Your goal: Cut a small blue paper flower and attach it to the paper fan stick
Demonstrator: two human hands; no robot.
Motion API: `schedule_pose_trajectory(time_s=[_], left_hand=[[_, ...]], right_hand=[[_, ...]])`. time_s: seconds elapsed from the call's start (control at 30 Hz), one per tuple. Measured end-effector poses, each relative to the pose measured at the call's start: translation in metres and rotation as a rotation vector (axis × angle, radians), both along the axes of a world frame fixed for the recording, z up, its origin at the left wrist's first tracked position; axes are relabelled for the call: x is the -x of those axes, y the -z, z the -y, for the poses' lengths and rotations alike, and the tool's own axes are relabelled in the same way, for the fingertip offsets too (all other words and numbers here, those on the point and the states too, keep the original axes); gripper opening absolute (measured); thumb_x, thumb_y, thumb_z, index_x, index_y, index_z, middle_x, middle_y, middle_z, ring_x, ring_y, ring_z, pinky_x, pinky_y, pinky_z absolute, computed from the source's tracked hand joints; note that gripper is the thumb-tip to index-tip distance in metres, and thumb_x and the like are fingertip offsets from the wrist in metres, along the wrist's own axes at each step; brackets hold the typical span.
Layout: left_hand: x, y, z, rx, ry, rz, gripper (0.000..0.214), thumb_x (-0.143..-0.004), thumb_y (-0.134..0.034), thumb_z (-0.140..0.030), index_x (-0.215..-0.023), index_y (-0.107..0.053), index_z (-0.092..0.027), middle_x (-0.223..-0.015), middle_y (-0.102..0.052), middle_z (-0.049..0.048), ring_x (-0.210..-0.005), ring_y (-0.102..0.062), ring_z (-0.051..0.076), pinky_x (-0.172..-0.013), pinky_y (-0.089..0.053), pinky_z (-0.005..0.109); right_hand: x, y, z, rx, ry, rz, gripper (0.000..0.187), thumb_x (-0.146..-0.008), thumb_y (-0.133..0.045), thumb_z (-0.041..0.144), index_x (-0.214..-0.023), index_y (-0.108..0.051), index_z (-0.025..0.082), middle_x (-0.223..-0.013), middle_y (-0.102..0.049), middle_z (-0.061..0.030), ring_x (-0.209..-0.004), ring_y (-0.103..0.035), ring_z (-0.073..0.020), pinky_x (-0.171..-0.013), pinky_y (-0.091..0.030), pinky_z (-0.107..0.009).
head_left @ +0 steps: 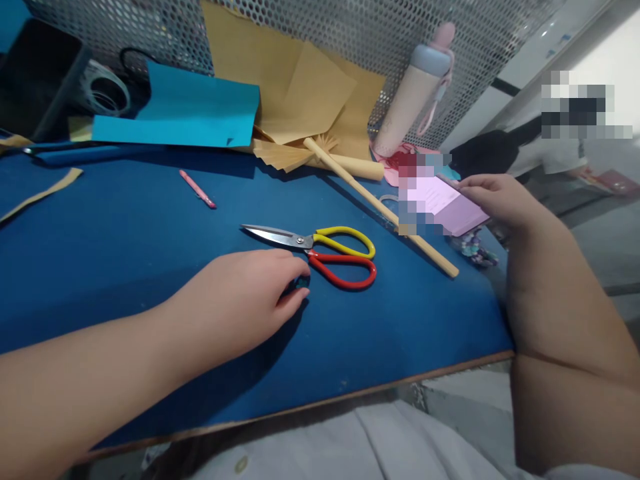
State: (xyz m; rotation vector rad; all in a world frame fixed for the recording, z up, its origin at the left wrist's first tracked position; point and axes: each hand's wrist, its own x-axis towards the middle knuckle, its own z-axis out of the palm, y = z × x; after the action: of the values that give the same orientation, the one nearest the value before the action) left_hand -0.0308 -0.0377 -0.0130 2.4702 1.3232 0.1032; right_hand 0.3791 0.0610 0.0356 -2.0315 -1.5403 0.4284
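Observation:
My left hand (250, 287) rests on the blue tabletop with its fingers curled. A small dark bit shows between thumb and forefinger, too shaded to name. Just beyond these fingers lie scissors (300, 241) with one yellow and one red handle, blades pointing left and slightly apart. At the table's right side my right hand (507, 197) grips a phone (467, 210) with a lit, pinkish screen, partly blurred out. Beside the phone, a rolled paper stick (370, 197) slants across the table. A patterned scrunchie-like thing (475, 248) lies under the phone.
A pink pen (197, 189) lies left of the scissors. Along the mesh panel (165, 30) stand blue paper (195, 110), brown paper (270, 67) and a pale bottle (407, 100). A folded paper fan (285, 155) lies there too. Another person (560, 143) is behind, at right.

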Motion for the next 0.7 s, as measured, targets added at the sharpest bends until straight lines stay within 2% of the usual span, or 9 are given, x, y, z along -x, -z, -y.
schedule_pose_trajectory(time_s=[0.2, 0.33, 0.47, 0.57, 0.7], left_hand=[[-0.001, 0.000, 0.000, 0.006, -0.002, -0.005, 0.034, -0.094, -0.043, -0.042, -0.112, -0.070, -0.030, -0.098, -0.073, 0.0023, -0.087, -0.067, 0.027, -0.067, -0.048, 0.039], [-0.001, 0.001, -0.001, -0.003, -0.009, -0.004, 0.034, -0.094, -0.043, -0.042, -0.113, -0.070, -0.031, -0.099, -0.073, 0.0021, -0.087, -0.067, 0.027, -0.067, -0.049, 0.039], [0.000, 0.003, -0.001, -0.006, -0.009, 0.005, 0.035, -0.094, -0.043, -0.043, -0.113, -0.069, -0.031, -0.094, -0.073, 0.0019, -0.083, -0.066, 0.026, -0.063, -0.047, 0.037], [0.000, 0.004, -0.002, -0.002, -0.005, 0.009, 0.034, -0.094, -0.043, -0.043, -0.113, -0.069, -0.031, -0.092, -0.072, 0.0018, -0.081, -0.066, 0.025, -0.062, -0.046, 0.037], [0.000, 0.003, -0.002, -0.002, -0.007, 0.012, 0.033, -0.094, -0.044, -0.043, -0.112, -0.069, -0.031, -0.092, -0.072, 0.0017, -0.082, -0.065, 0.025, -0.063, -0.046, 0.037]], right_hand=[[-0.003, 0.000, -0.001, 0.016, -0.059, 0.032, 0.010, -0.078, -0.063, 0.023, -0.084, -0.069, 0.018, -0.067, -0.061, -0.0036, -0.058, -0.050, -0.0134, -0.052, -0.037, -0.026], [-0.013, 0.004, -0.011, 0.003, -0.095, 0.119, 0.020, -0.079, -0.060, 0.021, -0.096, -0.071, 0.021, -0.075, -0.063, -0.0028, -0.064, -0.051, -0.0147, -0.057, -0.038, -0.027], [-0.018, 0.005, -0.016, 0.017, -0.151, 0.176, 0.043, -0.081, -0.058, 0.020, -0.121, -0.070, 0.031, -0.103, -0.071, -0.0014, -0.078, -0.057, -0.0172, -0.066, -0.043, -0.029], [-0.015, 0.003, -0.014, 0.044, -0.202, 0.161, 0.048, -0.089, -0.057, 0.028, -0.135, -0.065, 0.039, -0.130, -0.068, 0.0033, -0.101, -0.062, -0.0212, -0.079, -0.049, -0.030], [-0.009, 0.001, -0.021, 0.102, -0.251, 0.129, 0.051, -0.093, -0.051, 0.022, -0.139, -0.062, 0.042, -0.140, -0.064, 0.0081, -0.118, -0.061, -0.0215, -0.094, -0.050, -0.032]])
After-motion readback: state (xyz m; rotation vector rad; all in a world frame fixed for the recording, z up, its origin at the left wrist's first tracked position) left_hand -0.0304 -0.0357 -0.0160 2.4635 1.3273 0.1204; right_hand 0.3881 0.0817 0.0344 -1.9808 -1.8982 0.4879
